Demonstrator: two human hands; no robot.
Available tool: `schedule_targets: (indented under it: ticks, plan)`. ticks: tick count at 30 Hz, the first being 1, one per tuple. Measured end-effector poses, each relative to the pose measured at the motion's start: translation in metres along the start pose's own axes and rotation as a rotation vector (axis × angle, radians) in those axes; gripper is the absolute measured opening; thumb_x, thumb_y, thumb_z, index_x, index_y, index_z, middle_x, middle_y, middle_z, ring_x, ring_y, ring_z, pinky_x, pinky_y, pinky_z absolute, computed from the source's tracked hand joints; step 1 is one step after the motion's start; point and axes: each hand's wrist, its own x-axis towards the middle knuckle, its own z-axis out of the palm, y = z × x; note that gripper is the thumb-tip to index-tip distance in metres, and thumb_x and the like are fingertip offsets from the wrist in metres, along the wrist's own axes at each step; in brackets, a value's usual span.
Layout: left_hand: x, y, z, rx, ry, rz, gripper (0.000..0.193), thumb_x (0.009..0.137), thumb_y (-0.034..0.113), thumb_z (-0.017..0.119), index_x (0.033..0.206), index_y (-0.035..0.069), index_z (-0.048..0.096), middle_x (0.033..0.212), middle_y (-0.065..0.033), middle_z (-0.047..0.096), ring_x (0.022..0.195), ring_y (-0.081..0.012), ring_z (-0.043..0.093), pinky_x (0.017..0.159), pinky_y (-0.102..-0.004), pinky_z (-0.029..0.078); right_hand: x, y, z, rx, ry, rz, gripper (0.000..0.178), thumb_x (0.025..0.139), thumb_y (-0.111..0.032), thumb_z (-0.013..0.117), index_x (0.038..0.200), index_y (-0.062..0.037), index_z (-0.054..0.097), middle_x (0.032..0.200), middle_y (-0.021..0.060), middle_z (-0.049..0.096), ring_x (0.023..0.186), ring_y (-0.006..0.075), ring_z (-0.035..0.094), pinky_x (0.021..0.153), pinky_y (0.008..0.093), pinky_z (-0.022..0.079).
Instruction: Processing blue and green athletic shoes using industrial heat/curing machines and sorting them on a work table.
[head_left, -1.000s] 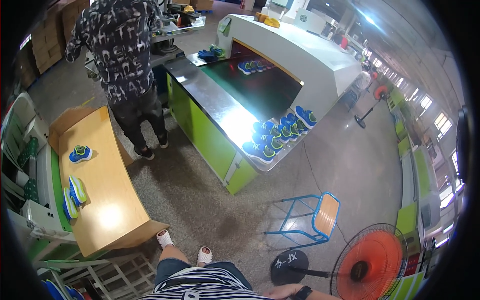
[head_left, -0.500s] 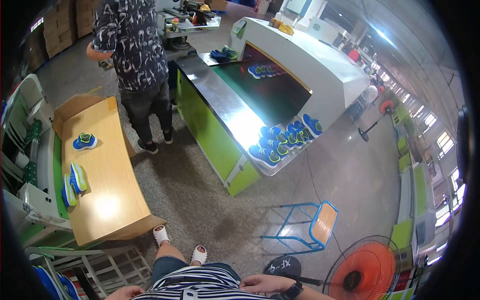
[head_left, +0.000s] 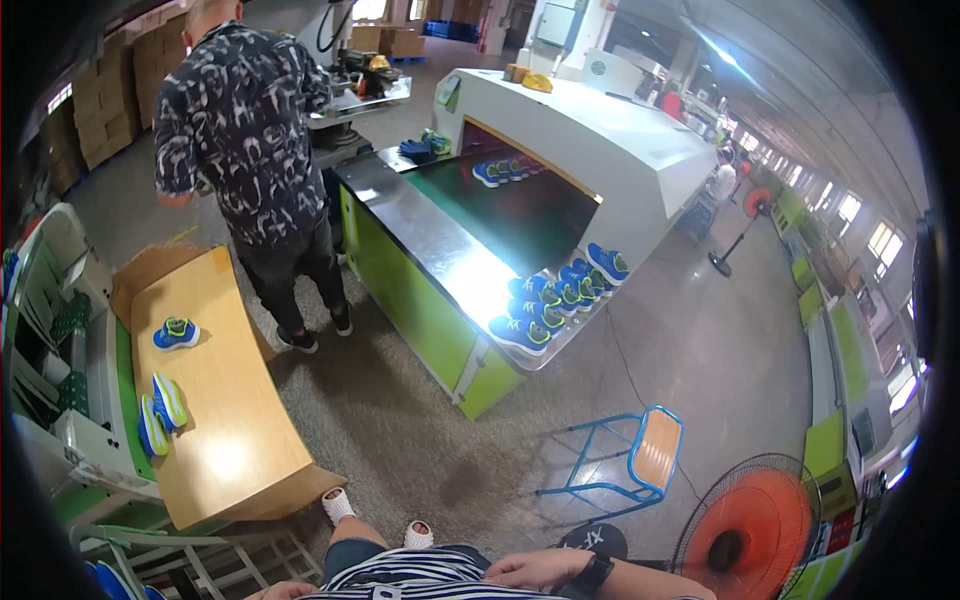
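Both my hands are low at my waist, against my blue-and-white striped shirt (head_left: 415,573). My right hand (head_left: 525,569), below a dark wristwatch (head_left: 596,570), has its fingers curled in at the shirt's edge. At the lower rim, my left hand (head_left: 288,591) shows only in part, closed at the shirt's other side. Neither hand touches a shoe. Nearest to them on the left is a wooden table (head_left: 235,400) bearing a blue sneaker (head_left: 177,334) standing upright and a pair of blue-and-lime sneakers (head_left: 160,413) lying on their sides.
Ahead is a green-sided conveyor machine (head_left: 400,290) with sneakers (head_left: 540,310) grouped on its metal edge and more inside its opening. Another person (head_left: 240,130) stands left of it. A blue-framed stool (head_left: 655,450) and an orange fan (head_left: 750,540) stand on the right.
The view has tilted up slightly, so the surroundings sit lower and more of the other person shows. My hands stay at my waist. The shoes keep their places.
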Motion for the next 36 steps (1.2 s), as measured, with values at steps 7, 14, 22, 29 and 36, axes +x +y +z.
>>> schedule_targets:
  ticks: [7, 14, 22, 29, 36]
  plan:
    - [0.075, -0.057, -0.028, 0.183, -0.203, 0.069, 0.03, 0.098, 0.02, 0.061, 0.12, 0.0, 0.06, 0.11, -0.0091, 0.064, 0.109, -0.0196, 0.058, 0.097, -0.0324, 0.047, 0.038, -0.04, 0.021, -0.249, 0.131, -0.362, 0.029, 0.103, -0.034, 0.056, 0.103, -0.0056, 0.058, 0.086, -0.0039, 0.049, 0.08, 0.0057, 0.043, 0.072, 0.0235, 0.039]
    - [0.077, -0.073, -0.011, 0.053, -0.301, 0.131, 0.03, 0.1, 0.028, 0.063, 0.12, 0.007, 0.056, 0.102, 0.0016, 0.059, 0.098, -0.0071, 0.055, 0.091, -0.0256, 0.047, 0.066, -0.055, 0.02, -0.407, 0.062, -0.34, 0.02, 0.1, -0.025, 0.06, 0.102, -0.0051, 0.06, 0.093, -0.0024, 0.058, 0.088, 0.005, 0.05, 0.08, 0.0232, 0.043]
    - [0.223, -0.202, -0.052, 0.164, 0.357, 0.004, 0.02, 0.089, 0.024, 0.066, 0.095, 0.005, 0.069, 0.074, -0.0049, 0.068, 0.067, -0.0135, 0.063, 0.061, -0.0307, 0.052, 0.172, 0.039, -0.119, -0.917, 0.73, -0.013, 0.038, 0.087, -0.037, 0.067, 0.101, -0.0008, 0.068, 0.095, 0.0173, 0.072, 0.088, 0.0324, 0.07, 0.078, 0.0391, 0.055]
    - [0.2, -0.362, -0.039, 0.489, 0.519, -0.545, 0.037, 0.091, 0.034, 0.058, 0.091, 0.0, 0.072, 0.078, -0.0193, 0.069, 0.071, -0.0344, 0.066, 0.068, -0.0464, 0.053, 0.168, 0.114, -0.176, -0.948, 0.422, -0.016, 0.042, 0.096, -0.041, 0.054, 0.114, -0.0066, 0.069, 0.113, 0.0193, 0.069, 0.107, 0.0373, 0.065, 0.092, 0.0444, 0.049]
    - [0.181, -0.419, -0.004, 0.782, 0.178, -0.251, 0.039, 0.091, 0.036, 0.057, 0.094, 0.001, 0.073, 0.094, -0.0213, 0.071, 0.089, -0.0389, 0.066, 0.08, -0.0457, 0.051, 0.194, 0.108, -0.19, -1.137, 0.483, 0.208, 0.028, 0.09, -0.03, 0.059, 0.1, -0.0061, 0.07, 0.102, 0.02, 0.07, 0.097, 0.0382, 0.066, 0.084, 0.0464, 0.051]
